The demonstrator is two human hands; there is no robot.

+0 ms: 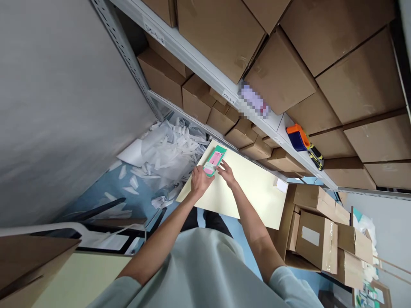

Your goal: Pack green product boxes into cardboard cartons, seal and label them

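1. Lying near the far-left corner of a pale yellow rectangular tabletop (257,184): one flat, oblong green-and-pink package (214,159), set at a slant, its print too small to read.
2. Left hand (201,180), bare: fingers curled and clamped on the package's lower end.
3. Right hand (227,173), bare: fingers slightly parted at the package's right edge; whether they grip it or only touch, cannot tell.
4. Small white box-like item (281,185): at the tabletop's right end, well apart from both hands.
5. Light grey metal shelving (199,64): beyond the tabletop, with brown cardboard cartons (361,77) on its levels.
6. Orange-and-dark-blue tape dispenser (298,137): on the shelf's front edge; yellow-and-black handled tools (316,156) just beside it.
7. Heap of white paper scraps (173,149): on the blue floor (105,188), left of the tabletop.
8. Stacked brown cardboard boxes (316,239): right of the tabletop, one bearing a white label (310,235).
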